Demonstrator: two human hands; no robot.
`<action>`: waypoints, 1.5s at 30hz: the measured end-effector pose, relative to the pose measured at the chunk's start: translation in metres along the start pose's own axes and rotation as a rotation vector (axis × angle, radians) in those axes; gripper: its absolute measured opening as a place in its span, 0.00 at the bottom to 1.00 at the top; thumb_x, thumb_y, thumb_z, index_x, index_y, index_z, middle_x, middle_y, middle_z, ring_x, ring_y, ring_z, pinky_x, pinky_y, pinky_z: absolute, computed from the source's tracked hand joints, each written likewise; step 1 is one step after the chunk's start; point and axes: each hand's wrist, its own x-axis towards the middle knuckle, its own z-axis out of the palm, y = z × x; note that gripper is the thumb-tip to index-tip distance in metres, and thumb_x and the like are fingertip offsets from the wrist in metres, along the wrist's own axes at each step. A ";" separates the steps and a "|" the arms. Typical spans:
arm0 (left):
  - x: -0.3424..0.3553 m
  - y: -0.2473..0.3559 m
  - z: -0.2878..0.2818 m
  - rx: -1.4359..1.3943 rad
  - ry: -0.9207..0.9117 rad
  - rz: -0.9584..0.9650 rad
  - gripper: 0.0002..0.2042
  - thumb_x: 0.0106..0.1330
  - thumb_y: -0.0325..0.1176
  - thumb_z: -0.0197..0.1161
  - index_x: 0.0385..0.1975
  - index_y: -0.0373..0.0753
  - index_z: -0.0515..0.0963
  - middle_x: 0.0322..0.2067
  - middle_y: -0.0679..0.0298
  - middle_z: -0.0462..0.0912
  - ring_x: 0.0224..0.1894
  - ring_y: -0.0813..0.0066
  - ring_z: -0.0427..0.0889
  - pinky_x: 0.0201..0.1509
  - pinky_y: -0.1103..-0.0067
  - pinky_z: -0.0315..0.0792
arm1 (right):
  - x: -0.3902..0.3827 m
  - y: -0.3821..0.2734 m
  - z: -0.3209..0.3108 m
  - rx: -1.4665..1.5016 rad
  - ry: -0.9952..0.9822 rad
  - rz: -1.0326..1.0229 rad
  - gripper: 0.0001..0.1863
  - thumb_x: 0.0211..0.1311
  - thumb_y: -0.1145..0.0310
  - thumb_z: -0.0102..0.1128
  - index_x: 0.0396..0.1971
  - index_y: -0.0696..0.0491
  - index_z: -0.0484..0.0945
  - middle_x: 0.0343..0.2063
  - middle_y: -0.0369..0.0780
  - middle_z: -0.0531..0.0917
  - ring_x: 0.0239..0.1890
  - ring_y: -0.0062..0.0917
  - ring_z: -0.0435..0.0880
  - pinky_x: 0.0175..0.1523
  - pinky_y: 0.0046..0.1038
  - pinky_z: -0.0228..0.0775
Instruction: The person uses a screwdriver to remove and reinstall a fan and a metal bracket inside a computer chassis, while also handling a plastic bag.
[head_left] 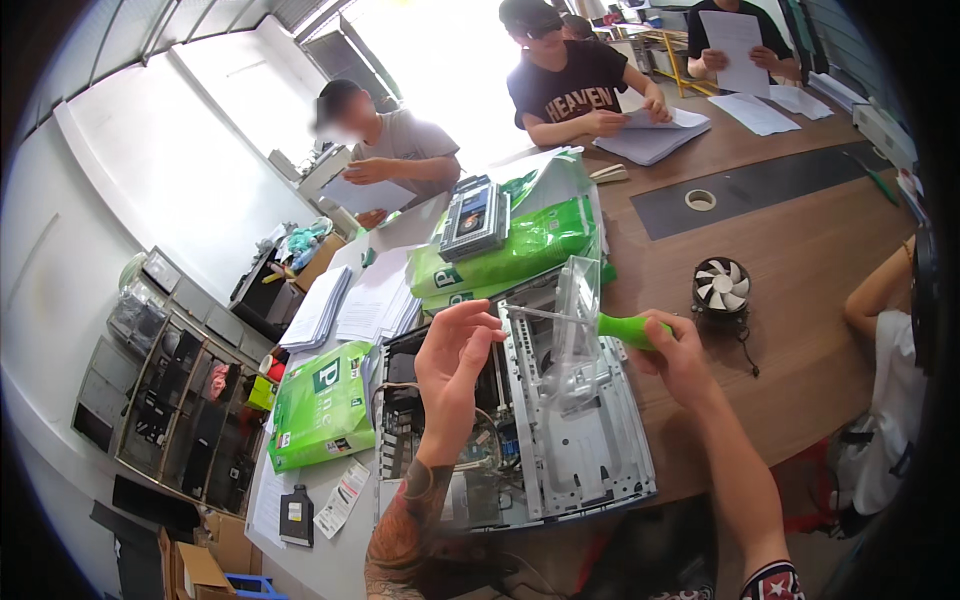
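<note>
My right hand point(672, 358) grips the green handle of a screwdriver point(622, 328), its thin shaft pointing left. My left hand point(452, 365) is raised at the shaft's tip, thumb and fingertips close together; whatever they may pinch is too small to make out. A clear plastic piece point(577, 345) stands around or behind the shaft; I cannot tell whether it touches. Below both hands lies an opened computer case point(590, 450), with a metal frame on the right and boards and cables on the left.
Behind the case, a drive unit point(474, 218) rests on green paper packs point(540, 245). Another green pack point(325, 405) and paper stacks point(378, 300) lie left. To the right are a cooling fan point(721, 288) with a cable and a tape roll point(700, 200). Several people handle papers across the table.
</note>
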 end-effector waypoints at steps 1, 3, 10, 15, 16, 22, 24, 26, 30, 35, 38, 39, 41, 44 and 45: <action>0.004 0.005 0.005 0.013 0.017 0.020 0.13 0.71 0.32 0.57 0.49 0.30 0.75 0.35 0.61 0.81 0.37 0.75 0.80 0.48 0.78 0.72 | 0.000 -0.001 -0.004 -0.024 -0.028 -0.022 0.16 0.66 0.57 0.62 0.38 0.57 0.79 0.21 0.32 0.75 0.20 0.11 0.68 0.24 0.16 0.54; 0.005 0.008 0.003 0.037 -0.010 -0.010 0.12 0.71 0.33 0.58 0.47 0.31 0.76 0.34 0.62 0.81 0.35 0.76 0.80 0.46 0.78 0.72 | 0.001 -0.005 -0.002 -0.042 -0.040 -0.013 0.16 0.66 0.57 0.62 0.38 0.57 0.79 0.21 0.32 0.75 0.20 0.11 0.68 0.23 0.16 0.54; 0.003 -0.002 -0.001 0.033 -0.031 -0.040 0.07 0.67 0.26 0.63 0.42 0.31 0.78 0.28 0.65 0.82 0.27 0.82 0.79 0.33 0.86 0.72 | 0.001 -0.002 0.011 -0.047 -0.022 -0.101 0.18 0.70 0.56 0.56 0.47 0.56 0.76 0.22 0.31 0.74 0.19 0.10 0.65 0.23 0.16 0.53; -0.002 0.003 0.004 0.045 -0.049 -0.102 0.09 0.68 0.25 0.61 0.46 0.33 0.75 0.25 0.67 0.79 0.25 0.83 0.77 0.31 0.85 0.70 | -0.003 -0.009 0.008 0.047 -0.014 -0.036 0.19 0.74 0.56 0.48 0.53 0.55 0.72 0.20 0.30 0.71 0.18 0.10 0.63 0.23 0.16 0.52; -0.003 0.003 0.005 0.046 -0.032 -0.124 0.10 0.68 0.26 0.61 0.46 0.33 0.74 0.25 0.67 0.78 0.25 0.81 0.76 0.32 0.84 0.70 | -0.005 -0.010 0.007 0.098 -0.025 -0.023 0.19 0.75 0.56 0.46 0.54 0.55 0.71 0.20 0.30 0.71 0.18 0.10 0.62 0.23 0.16 0.52; 0.004 -0.007 0.001 0.057 -0.018 0.040 0.11 0.69 0.25 0.60 0.49 0.33 0.72 0.30 0.64 0.77 0.30 0.78 0.76 0.35 0.81 0.73 | -0.002 -0.014 0.017 0.081 0.032 -0.202 0.21 0.68 0.70 0.54 0.59 0.56 0.65 0.35 0.35 0.73 0.26 0.13 0.70 0.26 0.18 0.62; 0.005 -0.011 -0.001 0.079 0.003 0.076 0.11 0.69 0.25 0.59 0.49 0.33 0.71 0.31 0.64 0.77 0.30 0.78 0.75 0.35 0.82 0.72 | 0.000 -0.011 0.011 0.109 0.032 -0.167 0.23 0.64 0.76 0.56 0.59 0.57 0.66 0.42 0.37 0.72 0.29 0.14 0.73 0.28 0.19 0.66; 0.003 -0.011 -0.003 0.105 0.000 0.087 0.10 0.71 0.26 0.57 0.49 0.34 0.71 0.30 0.66 0.75 0.29 0.80 0.73 0.34 0.83 0.71 | 0.002 -0.005 0.009 0.033 -0.050 -0.181 0.23 0.64 0.77 0.56 0.59 0.57 0.66 0.43 0.37 0.74 0.30 0.14 0.73 0.29 0.19 0.67; 0.000 -0.002 0.002 0.147 0.009 0.050 0.07 0.74 0.29 0.53 0.47 0.36 0.71 0.29 0.68 0.71 0.26 0.84 0.68 0.30 0.85 0.67 | 0.001 -0.005 0.004 -0.045 -0.011 -0.059 0.16 0.67 0.62 0.63 0.46 0.57 0.77 0.28 0.31 0.79 0.24 0.10 0.72 0.28 0.15 0.64; -0.001 -0.007 0.009 0.127 0.045 0.029 0.07 0.73 0.27 0.54 0.47 0.35 0.71 0.29 0.69 0.71 0.25 0.87 0.67 0.25 0.88 0.64 | -0.003 -0.001 -0.007 -0.168 0.005 -0.001 0.15 0.65 0.61 0.65 0.42 0.57 0.79 0.27 0.31 0.81 0.27 0.10 0.75 0.33 0.15 0.67; 0.000 -0.006 0.006 0.123 0.063 0.064 0.07 0.73 0.27 0.54 0.47 0.35 0.70 0.30 0.68 0.70 0.25 0.87 0.67 0.25 0.88 0.65 | -0.001 -0.009 0.015 -0.030 0.048 -0.125 0.15 0.64 0.63 0.67 0.44 0.56 0.79 0.30 0.31 0.81 0.31 0.11 0.77 0.39 0.15 0.69; 0.000 -0.005 0.007 0.114 0.070 0.095 0.07 0.73 0.27 0.54 0.47 0.36 0.70 0.30 0.68 0.70 0.25 0.87 0.67 0.24 0.88 0.64 | 0.000 -0.012 0.018 -0.049 0.049 -0.191 0.15 0.63 0.64 0.67 0.45 0.57 0.79 0.32 0.32 0.81 0.33 0.11 0.77 0.40 0.15 0.69; 0.001 -0.003 0.006 0.110 0.079 0.130 0.08 0.73 0.27 0.54 0.48 0.36 0.69 0.30 0.68 0.70 0.25 0.87 0.67 0.24 0.88 0.64 | 0.001 -0.015 0.020 -0.064 0.047 -0.261 0.16 0.62 0.65 0.68 0.46 0.57 0.79 0.33 0.33 0.82 0.34 0.12 0.77 0.42 0.15 0.70; -0.001 -0.006 0.004 0.077 0.063 0.068 0.07 0.73 0.26 0.54 0.47 0.36 0.68 0.29 0.68 0.70 0.24 0.87 0.66 0.23 0.89 0.63 | -0.003 -0.009 0.006 -0.034 0.029 -0.129 0.17 0.63 0.64 0.68 0.46 0.57 0.79 0.31 0.32 0.82 0.31 0.11 0.76 0.37 0.15 0.69; -0.001 -0.004 0.006 0.131 0.042 0.050 0.07 0.73 0.28 0.54 0.48 0.37 0.67 0.29 0.68 0.71 0.24 0.87 0.65 0.24 0.87 0.62 | -0.001 -0.005 -0.005 -0.145 0.004 -0.079 0.16 0.63 0.65 0.67 0.46 0.57 0.79 0.30 0.32 0.82 0.29 0.10 0.75 0.34 0.16 0.67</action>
